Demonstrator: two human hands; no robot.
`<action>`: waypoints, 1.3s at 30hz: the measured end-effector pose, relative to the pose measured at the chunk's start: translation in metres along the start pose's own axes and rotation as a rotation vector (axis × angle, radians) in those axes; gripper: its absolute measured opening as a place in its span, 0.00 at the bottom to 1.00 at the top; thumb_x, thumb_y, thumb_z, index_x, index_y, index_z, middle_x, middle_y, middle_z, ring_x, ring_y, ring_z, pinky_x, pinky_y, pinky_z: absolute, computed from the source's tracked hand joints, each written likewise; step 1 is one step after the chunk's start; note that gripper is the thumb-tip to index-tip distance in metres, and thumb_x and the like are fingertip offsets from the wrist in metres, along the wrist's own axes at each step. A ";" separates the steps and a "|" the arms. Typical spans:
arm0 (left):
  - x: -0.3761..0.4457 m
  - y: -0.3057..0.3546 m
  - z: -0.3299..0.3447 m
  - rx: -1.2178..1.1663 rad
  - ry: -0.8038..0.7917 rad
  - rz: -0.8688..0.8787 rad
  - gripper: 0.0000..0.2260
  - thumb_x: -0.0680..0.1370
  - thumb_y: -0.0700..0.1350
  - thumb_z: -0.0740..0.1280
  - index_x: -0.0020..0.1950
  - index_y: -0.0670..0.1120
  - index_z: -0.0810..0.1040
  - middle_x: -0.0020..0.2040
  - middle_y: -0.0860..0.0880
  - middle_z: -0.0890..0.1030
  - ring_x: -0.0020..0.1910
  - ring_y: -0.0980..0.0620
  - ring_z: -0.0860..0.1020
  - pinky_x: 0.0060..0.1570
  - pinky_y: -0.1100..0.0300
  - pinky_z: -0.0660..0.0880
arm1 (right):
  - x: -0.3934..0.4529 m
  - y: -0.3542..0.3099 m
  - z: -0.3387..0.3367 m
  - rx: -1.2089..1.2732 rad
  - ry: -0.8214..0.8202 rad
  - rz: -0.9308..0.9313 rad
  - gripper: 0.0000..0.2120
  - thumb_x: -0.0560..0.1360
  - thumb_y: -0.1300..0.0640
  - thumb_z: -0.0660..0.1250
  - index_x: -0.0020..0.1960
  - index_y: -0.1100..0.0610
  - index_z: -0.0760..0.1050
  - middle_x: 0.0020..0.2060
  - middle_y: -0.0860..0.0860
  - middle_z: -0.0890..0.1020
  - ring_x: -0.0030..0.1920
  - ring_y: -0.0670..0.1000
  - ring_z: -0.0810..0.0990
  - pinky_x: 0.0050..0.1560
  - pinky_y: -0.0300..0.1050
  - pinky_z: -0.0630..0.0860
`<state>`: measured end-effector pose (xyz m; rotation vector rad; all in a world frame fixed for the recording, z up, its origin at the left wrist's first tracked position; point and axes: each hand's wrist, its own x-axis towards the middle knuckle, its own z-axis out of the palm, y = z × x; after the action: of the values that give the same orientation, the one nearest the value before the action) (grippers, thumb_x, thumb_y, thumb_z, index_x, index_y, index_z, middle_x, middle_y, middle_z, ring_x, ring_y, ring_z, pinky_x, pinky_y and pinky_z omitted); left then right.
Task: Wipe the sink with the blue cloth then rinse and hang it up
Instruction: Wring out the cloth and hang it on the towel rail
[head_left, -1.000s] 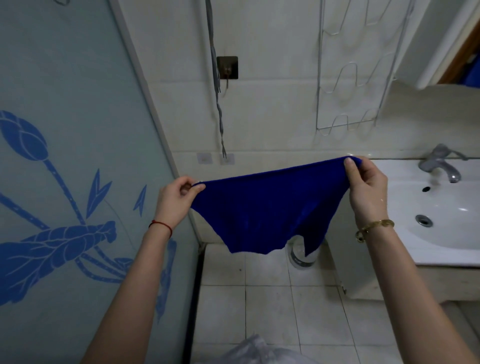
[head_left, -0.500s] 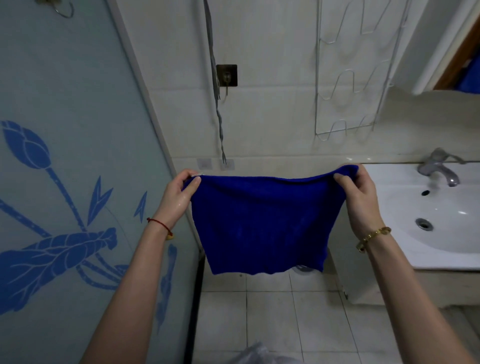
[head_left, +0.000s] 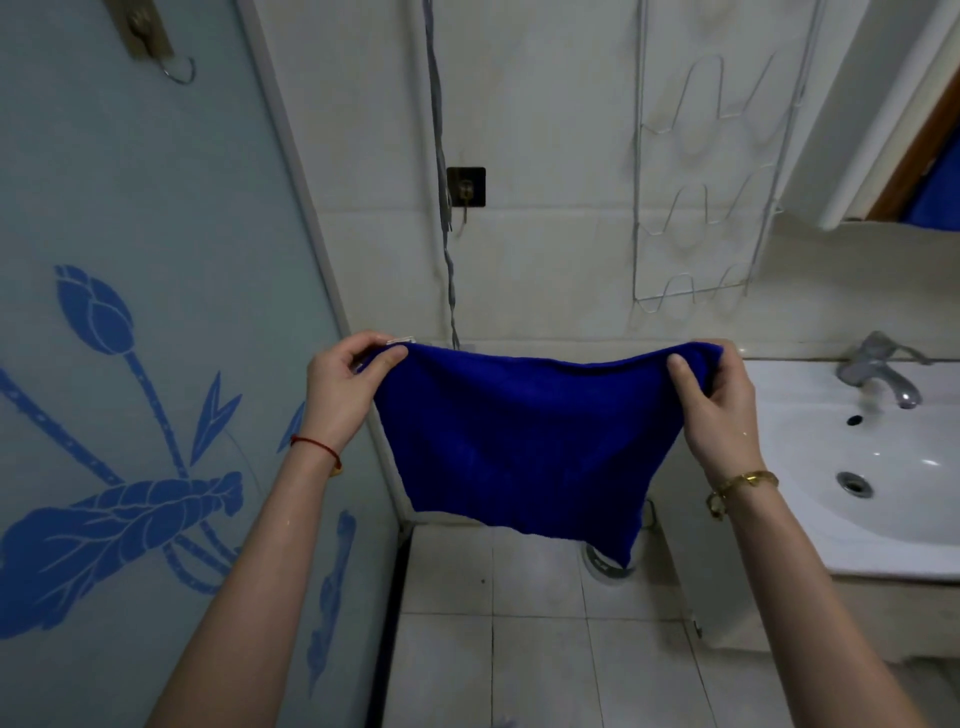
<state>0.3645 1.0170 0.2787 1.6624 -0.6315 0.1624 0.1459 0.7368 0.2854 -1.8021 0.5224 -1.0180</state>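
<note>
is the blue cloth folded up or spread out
Spread out: the blue cloth hangs flat in the air, its top corners pinched by the left hand and right hand.

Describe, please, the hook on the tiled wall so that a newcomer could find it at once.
Start at the white tiled wall behind the blue cloth. Above the cloth's left end sits a dark square hook, beside a hanging grey cord. Unlike the wire rack, it is small and solid.

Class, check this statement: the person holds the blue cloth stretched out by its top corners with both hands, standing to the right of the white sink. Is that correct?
Not quite. The head view shows the left hand and right hand pinching the top corners of the blue cloth, but the white sink lies to the person's right, so the person stands to its left.
</note>
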 end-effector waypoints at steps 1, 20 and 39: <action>0.002 0.004 0.000 0.002 0.007 0.012 0.10 0.75 0.43 0.73 0.42 0.60 0.82 0.42 0.63 0.83 0.45 0.63 0.80 0.48 0.70 0.75 | 0.001 -0.004 0.002 0.008 0.001 -0.006 0.05 0.79 0.54 0.64 0.52 0.54 0.70 0.40 0.46 0.76 0.39 0.42 0.74 0.43 0.43 0.73; 0.153 0.167 -0.013 0.015 0.157 0.344 0.03 0.76 0.43 0.72 0.46 0.51 0.82 0.44 0.59 0.82 0.43 0.69 0.78 0.45 0.78 0.71 | 0.143 -0.154 -0.012 0.126 0.074 -0.310 0.06 0.78 0.53 0.66 0.44 0.44 0.72 0.39 0.47 0.78 0.40 0.47 0.76 0.43 0.48 0.75; 0.308 0.336 -0.028 0.069 0.227 0.479 0.11 0.77 0.48 0.71 0.55 0.42 0.83 0.51 0.48 0.82 0.55 0.49 0.78 0.57 0.55 0.75 | 0.307 -0.324 -0.039 -0.047 0.166 -0.531 0.11 0.77 0.54 0.66 0.54 0.61 0.72 0.50 0.59 0.79 0.51 0.59 0.77 0.54 0.56 0.75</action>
<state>0.4655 0.9269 0.7145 1.5045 -0.8468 0.7142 0.2575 0.6378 0.7080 -1.9559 0.1619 -1.5338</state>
